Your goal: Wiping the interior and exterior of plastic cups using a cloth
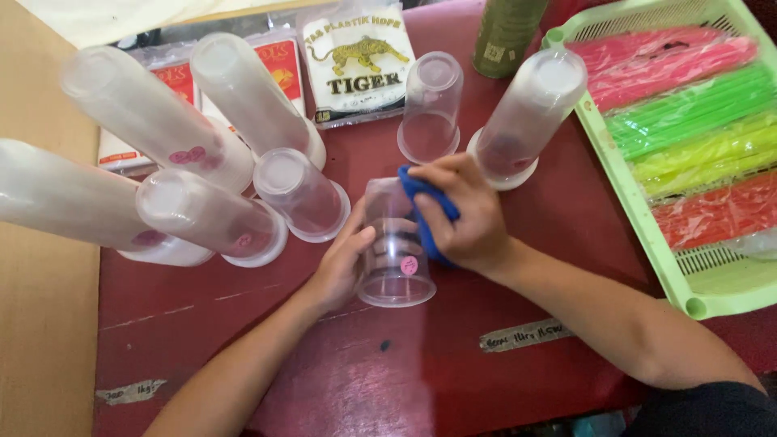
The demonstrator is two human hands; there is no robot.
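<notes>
So right now it's the wiping step: the left hand (344, 267) is wrapped around a clear plastic cup (394, 251) sitting upside down at the centre of the frame on the red table (453, 372), fingers curled snug on its side. The right hand (461, 218) has a blue cloth (421, 212) pinched between thumb and fingers and is pressing it against the cup's upper right side. Only that one side looks covered by the cloth, so I'd guess the cup needs turning in the left hand's grip to reach the rest of it. Upper left of the frame is full of stacked cups (202, 210), all upside down, and two more stand just above the hands. Over at the right edge sits a green tray (704, 283) with bundles of coloured straws (688, 113).
</notes>
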